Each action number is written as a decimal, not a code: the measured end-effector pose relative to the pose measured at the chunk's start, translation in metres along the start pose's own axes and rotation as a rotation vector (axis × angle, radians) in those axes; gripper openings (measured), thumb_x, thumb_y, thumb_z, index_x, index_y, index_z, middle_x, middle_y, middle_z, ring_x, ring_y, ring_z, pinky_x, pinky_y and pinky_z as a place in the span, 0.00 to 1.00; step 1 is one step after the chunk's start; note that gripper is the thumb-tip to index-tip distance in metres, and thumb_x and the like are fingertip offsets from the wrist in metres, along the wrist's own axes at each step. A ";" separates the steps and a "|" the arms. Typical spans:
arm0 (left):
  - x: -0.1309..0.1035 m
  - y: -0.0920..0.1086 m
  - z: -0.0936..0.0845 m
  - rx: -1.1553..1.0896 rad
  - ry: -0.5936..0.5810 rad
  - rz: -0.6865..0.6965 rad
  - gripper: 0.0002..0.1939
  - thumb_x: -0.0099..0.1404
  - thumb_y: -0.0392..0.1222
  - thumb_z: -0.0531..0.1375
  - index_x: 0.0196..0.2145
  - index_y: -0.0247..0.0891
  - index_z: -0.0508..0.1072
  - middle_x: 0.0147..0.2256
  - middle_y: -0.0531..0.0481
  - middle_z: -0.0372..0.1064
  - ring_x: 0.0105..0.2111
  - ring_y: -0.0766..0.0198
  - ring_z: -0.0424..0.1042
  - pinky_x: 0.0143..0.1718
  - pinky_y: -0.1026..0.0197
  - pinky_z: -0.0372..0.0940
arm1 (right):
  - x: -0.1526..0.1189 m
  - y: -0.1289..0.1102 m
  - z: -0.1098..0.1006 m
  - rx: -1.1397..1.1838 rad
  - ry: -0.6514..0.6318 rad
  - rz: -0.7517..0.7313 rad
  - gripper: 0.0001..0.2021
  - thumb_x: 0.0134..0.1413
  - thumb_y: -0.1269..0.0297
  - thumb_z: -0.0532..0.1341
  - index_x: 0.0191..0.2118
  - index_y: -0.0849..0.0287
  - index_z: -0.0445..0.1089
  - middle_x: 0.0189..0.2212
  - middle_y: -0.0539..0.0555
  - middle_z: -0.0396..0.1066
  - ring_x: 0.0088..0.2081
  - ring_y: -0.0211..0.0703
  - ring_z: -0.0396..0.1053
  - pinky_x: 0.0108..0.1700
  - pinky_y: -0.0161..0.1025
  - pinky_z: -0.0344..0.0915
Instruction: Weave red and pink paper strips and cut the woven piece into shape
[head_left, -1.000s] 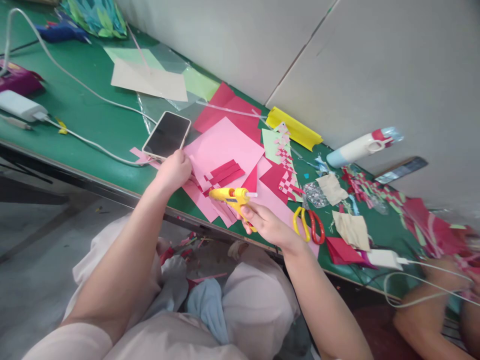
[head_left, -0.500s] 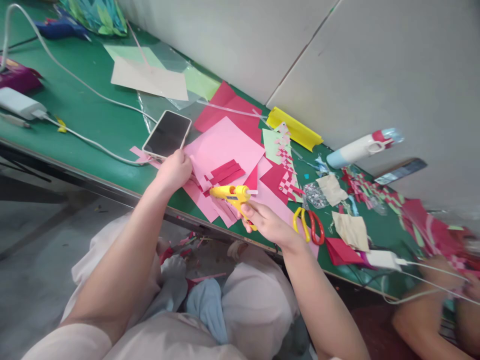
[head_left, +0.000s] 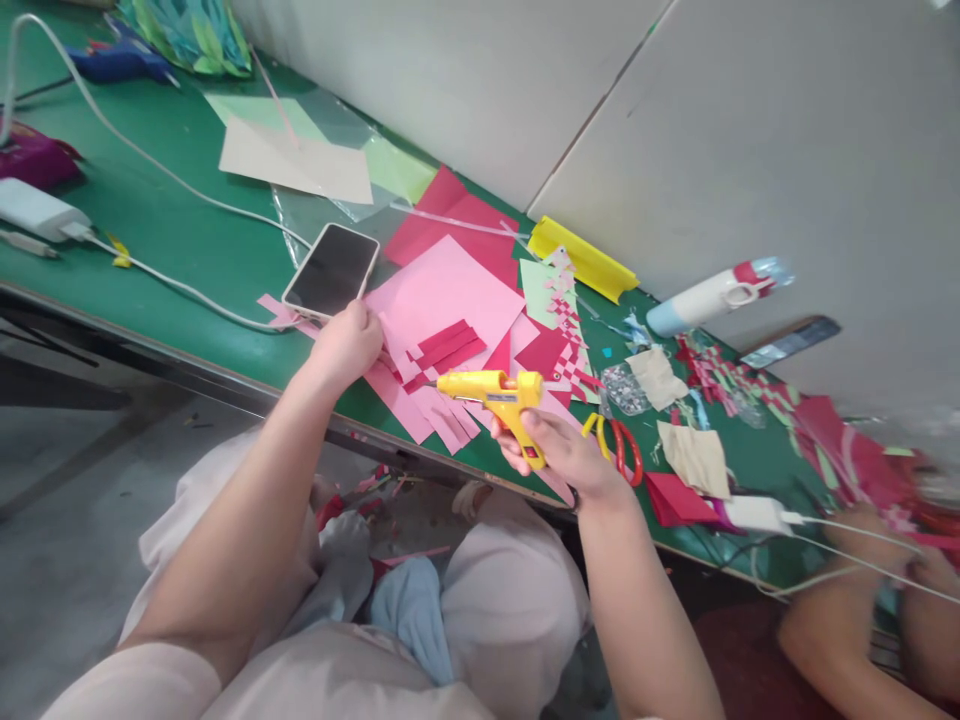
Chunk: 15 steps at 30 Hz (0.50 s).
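Note:
My right hand (head_left: 562, 450) is wrapped round the handle of a yellow glue gun (head_left: 487, 388), whose nozzle points left above woven pink and red paper strips (head_left: 442, 350). My left hand (head_left: 349, 345) lies at the near corner of a smartphone (head_left: 332, 270), with its fingers closed beside the strips' left end; what they pinch is hidden. Under the strips is a pink paper sheet (head_left: 450, 285), and a red sheet (head_left: 457, 215) lies behind it. Scissors with red and yellow handles (head_left: 626, 452) rest just right of my right hand.
The green table (head_left: 187, 230) meets a grey wall. A yellow folded piece (head_left: 583, 260), a bottle (head_left: 712, 297), cloth pouches (head_left: 694, 460) and a white power bank (head_left: 754, 513) lie to the right. Another person's arms (head_left: 832, 610) are at the lower right.
My right hand has moved right with the glue gun, which now shows more of its side. My left hand has stayed nearly still.

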<state>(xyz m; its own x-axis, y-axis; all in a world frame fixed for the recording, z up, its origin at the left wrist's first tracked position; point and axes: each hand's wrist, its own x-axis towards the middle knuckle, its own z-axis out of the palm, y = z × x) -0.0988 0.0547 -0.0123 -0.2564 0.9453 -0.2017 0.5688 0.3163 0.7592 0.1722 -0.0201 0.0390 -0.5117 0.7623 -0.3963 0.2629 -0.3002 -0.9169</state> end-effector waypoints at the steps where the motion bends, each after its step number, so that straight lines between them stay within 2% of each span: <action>1: -0.001 0.001 -0.001 0.046 -0.003 0.032 0.13 0.65 0.45 0.46 0.39 0.39 0.67 0.40 0.39 0.74 0.47 0.46 0.71 0.47 0.48 0.65 | -0.005 0.001 -0.003 0.026 0.007 -0.008 0.24 0.56 0.40 0.54 0.38 0.60 0.66 0.26 0.49 0.58 0.22 0.35 0.58 0.26 0.38 0.55; 4: -0.003 0.003 -0.003 0.137 -0.009 0.100 0.15 0.66 0.45 0.45 0.38 0.39 0.68 0.36 0.39 0.75 0.42 0.47 0.74 0.44 0.49 0.66 | -0.015 0.006 -0.008 0.082 0.025 -0.025 0.23 0.58 0.41 0.53 0.40 0.58 0.68 0.26 0.50 0.59 0.23 0.36 0.57 0.26 0.38 0.55; 7: -0.006 0.004 -0.003 0.141 -0.021 0.121 0.15 0.65 0.45 0.45 0.39 0.39 0.68 0.34 0.41 0.76 0.41 0.47 0.74 0.43 0.50 0.66 | -0.018 0.011 -0.005 0.094 0.006 -0.040 0.22 0.59 0.43 0.53 0.41 0.57 0.69 0.27 0.50 0.59 0.23 0.36 0.57 0.27 0.38 0.55; 15: -0.008 0.005 -0.004 0.155 0.004 0.108 0.14 0.65 0.46 0.46 0.39 0.41 0.69 0.38 0.40 0.76 0.45 0.46 0.72 0.44 0.50 0.66 | 0.004 0.011 0.006 0.038 -0.032 -0.082 0.26 0.58 0.42 0.54 0.41 0.63 0.69 0.27 0.49 0.58 0.22 0.33 0.58 0.25 0.35 0.55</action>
<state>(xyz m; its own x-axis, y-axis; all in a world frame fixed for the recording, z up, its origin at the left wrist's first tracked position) -0.0965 0.0486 -0.0045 -0.1906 0.9741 -0.1216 0.7066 0.2221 0.6719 0.1687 -0.0239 0.0269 -0.5564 0.7665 -0.3206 0.1883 -0.2595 -0.9472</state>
